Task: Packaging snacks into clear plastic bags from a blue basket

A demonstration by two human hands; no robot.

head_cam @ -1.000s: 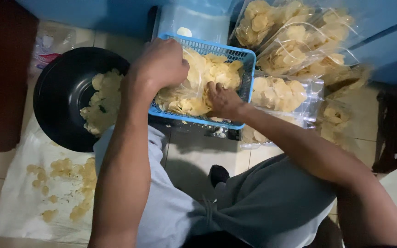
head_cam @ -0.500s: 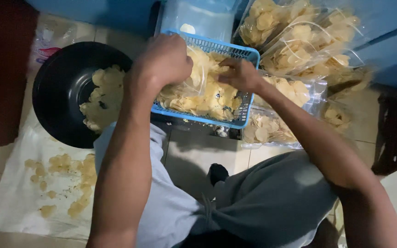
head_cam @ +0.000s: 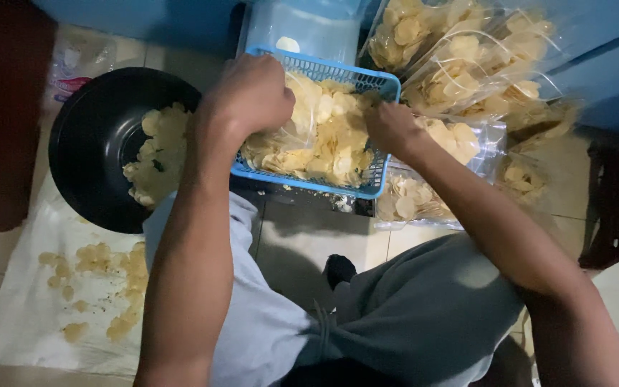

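There is one view only, from the person's head, looking steeply down and a little forward, close over the hands, the blue plastic basket [head_cam: 367,188] and the tiled floor [head_cam: 309,240] below

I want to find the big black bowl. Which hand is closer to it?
Left. The left hand sits over the blue basket edge, right beside the black bowl. The right hand is at the basket's far side, away from the bowl.

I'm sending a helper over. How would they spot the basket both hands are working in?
Look right of the black pan. The blue basket sits before the person, left hand and right hand inside. Unlike the clear bags behind, it is open, latticed plastic.
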